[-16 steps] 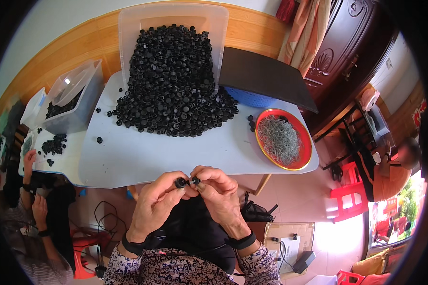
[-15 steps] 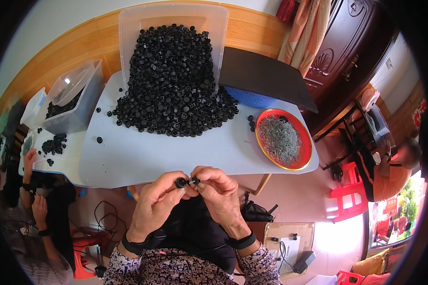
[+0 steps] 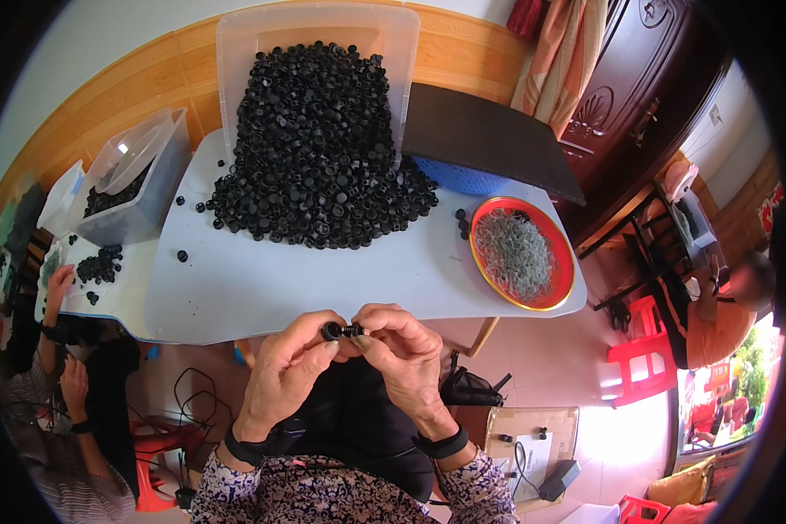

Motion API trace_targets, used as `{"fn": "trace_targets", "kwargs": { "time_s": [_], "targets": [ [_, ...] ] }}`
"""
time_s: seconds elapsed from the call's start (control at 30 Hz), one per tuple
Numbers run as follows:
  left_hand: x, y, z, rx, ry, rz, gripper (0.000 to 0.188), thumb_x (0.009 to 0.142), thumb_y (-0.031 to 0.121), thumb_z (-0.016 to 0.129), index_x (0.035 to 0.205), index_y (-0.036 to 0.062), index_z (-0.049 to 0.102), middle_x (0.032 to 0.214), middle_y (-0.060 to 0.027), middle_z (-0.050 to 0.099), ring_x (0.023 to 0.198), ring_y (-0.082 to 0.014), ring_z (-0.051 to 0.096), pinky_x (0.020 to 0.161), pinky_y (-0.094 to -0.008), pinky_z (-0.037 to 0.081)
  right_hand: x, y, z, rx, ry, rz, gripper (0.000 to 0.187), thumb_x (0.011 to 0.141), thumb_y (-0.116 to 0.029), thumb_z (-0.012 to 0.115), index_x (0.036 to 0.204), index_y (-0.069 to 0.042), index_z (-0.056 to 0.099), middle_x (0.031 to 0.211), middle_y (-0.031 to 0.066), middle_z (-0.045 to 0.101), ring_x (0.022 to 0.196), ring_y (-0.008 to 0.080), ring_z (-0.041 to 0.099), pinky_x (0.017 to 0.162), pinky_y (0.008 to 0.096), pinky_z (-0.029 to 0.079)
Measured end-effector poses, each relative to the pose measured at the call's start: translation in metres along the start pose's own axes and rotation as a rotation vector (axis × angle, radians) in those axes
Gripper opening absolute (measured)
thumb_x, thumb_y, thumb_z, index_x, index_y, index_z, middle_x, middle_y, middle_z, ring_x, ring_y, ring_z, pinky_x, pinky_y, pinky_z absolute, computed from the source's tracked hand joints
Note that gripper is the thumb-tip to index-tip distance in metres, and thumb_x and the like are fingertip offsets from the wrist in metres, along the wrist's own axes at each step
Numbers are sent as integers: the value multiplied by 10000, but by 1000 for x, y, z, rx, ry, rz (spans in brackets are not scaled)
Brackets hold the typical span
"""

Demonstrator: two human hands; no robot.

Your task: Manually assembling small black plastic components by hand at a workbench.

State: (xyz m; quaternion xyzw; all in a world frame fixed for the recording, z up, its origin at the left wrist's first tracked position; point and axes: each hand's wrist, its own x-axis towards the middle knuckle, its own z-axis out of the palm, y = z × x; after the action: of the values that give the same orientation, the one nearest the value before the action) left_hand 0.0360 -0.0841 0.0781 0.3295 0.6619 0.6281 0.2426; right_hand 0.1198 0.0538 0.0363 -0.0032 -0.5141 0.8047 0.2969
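Just beyond the table's front edge, my two hands meet. My left hand (image 3: pixel 288 371) pinches a round black plastic cap (image 3: pixel 331 331) between thumb and fingers. From the right, my right hand (image 3: pixel 402 362) pinches a small black piece with a dark ribbed middle (image 3: pixel 351 331), in line with the cap. The two parts seem to touch, though fingertips cover their ends. On the white table (image 3: pixel 297 284) past my hands lies a large heap of black caps (image 3: pixel 319 157), spilling from a tipped clear plastic bin (image 3: pixel 236 52). A red bowl (image 3: pixel 566 278) at the right holds many thin greyish pieces (image 3: pixel 511 249).
A dark board (image 3: pixel 489 131) rests over a blue basket (image 3: pixel 458 178) at the back right. At the left stands another clear bin (image 3: pixel 135 218), beside a co-worker's hands (image 3: pixel 61 284). A cardboard box (image 3: pixel 563 424) sits low at the right; farther off, another person (image 3: pixel 716 327) sits by red stools (image 3: pixel 642 371).
The right-hand piece has shifted into line with the cap, and the ribbed dark part between them now shows where a paler gap was. Both hands stay in nearly the same place.
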Motion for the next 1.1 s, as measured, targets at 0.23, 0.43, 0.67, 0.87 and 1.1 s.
{"fn": "trace_targets", "kwargs": {
  "time_s": [0.23,0.43,0.67,0.87,1.1],
  "targets": [
    [2,-7,4,-46,55,26,229,889,105,551,1079,-16,594,839,-10,644,733,-48,510,660,-203,421,-1,1,1,-278,63,-124,202,817,130,614,995,41,648,1027,83,611,843,125,598,771,260,508],
    [2,-8,-3,29,-39,49,232,951,89,516,1131,-55,542,946,-107,687,858,-137,653,772,-261,526,-1,-1,-1,-272,69,-87,201,802,123,633,982,37,662,1033,79,618,848,110,584,775,245,486],
    [3,-23,-4,-85,-72,80,250,959,119,519,1140,-52,541,956,-101,677,873,-134,646,776,-253,519,1,-4,0,-308,51,-113,213,798,133,619,981,38,670,1036,86,619,862,118,581,780,251,483],
    [5,-22,-5,-66,-137,120,279,969,154,520,1137,-68,530,965,-107,658,885,-146,636,800,-262,514,3,-8,-1,-330,14,-112,203,798,113,616,980,45,677,1034,91,621,891,133,590,793,259,495],
    [6,-23,-7,-79,-136,160,300,973,174,524,1139,-76,522,976,-113,644,893,-140,622,817,-261,509,4,-10,0,-421,-59,-147,203,803,82,632,990,19,675,1005,95,626,874,148,606,770,270,520]
  ]
}}
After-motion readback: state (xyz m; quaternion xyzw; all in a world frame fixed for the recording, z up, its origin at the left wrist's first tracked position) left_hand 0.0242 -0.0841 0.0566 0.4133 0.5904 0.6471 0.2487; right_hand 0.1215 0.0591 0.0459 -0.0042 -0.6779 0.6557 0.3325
